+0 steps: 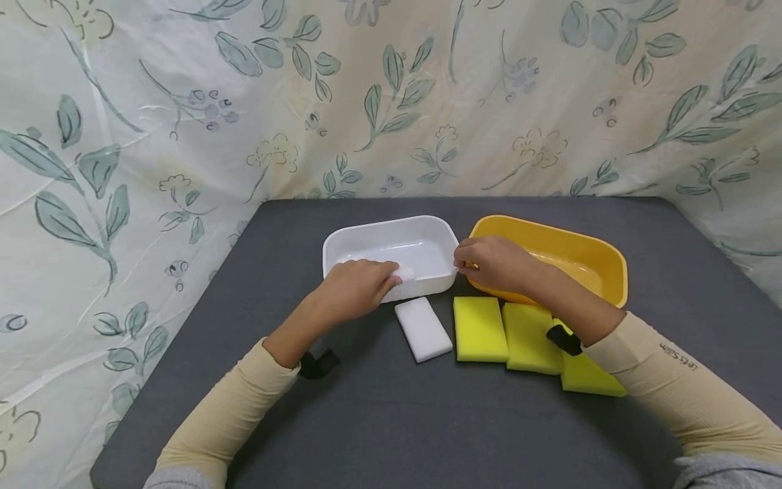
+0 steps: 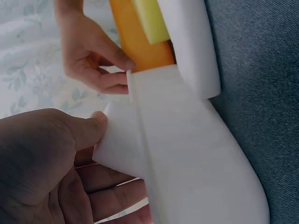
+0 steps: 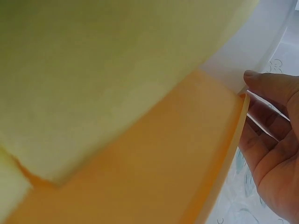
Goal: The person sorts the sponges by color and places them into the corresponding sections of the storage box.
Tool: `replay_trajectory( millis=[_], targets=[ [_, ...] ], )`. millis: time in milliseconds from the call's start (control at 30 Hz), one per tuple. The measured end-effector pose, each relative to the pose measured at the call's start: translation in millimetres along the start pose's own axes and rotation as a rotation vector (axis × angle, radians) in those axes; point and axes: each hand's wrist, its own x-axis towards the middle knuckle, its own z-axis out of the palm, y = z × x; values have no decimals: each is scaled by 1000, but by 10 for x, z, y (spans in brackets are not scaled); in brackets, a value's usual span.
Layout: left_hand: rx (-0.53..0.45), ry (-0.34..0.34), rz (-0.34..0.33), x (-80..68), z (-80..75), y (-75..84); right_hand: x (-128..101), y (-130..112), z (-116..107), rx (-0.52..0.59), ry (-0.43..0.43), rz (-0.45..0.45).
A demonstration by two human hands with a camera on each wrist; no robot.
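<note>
— Fingers first: what has the left hand (image 1: pixel 357 285) got?
— It pinches a white sponge (image 2: pixel 122 142) at the white tub's (image 1: pixel 391 234) near rim; the right hand (image 1: pixel 495 263) pinches that tub's right edge.
— How does the tub lie?
— Long axis left to right, beside a yellow tub (image 1: pixel 601 261). Another white block (image 1: pixel 423 329) and yellow sponges (image 1: pixel 479 329) lie in front.
— And around?
— Grey bench (image 1: pixel 391 421), leaf-print curtain (image 1: pixel 183 102) behind.
</note>
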Motion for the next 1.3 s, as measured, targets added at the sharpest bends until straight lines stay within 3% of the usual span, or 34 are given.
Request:
replay_trajectory(
  millis=[367,1067,1300],
  targets=[
    [-34,-26,-6,63,24,-68,18,9,4,4,0,4],
    [-143,-145,-34,109,65,-250,32,-3,-10,1,-6,5],
    [-140,-148,-47,123,83,-279,40,-11,-14,2,-4,7]
  ],
)
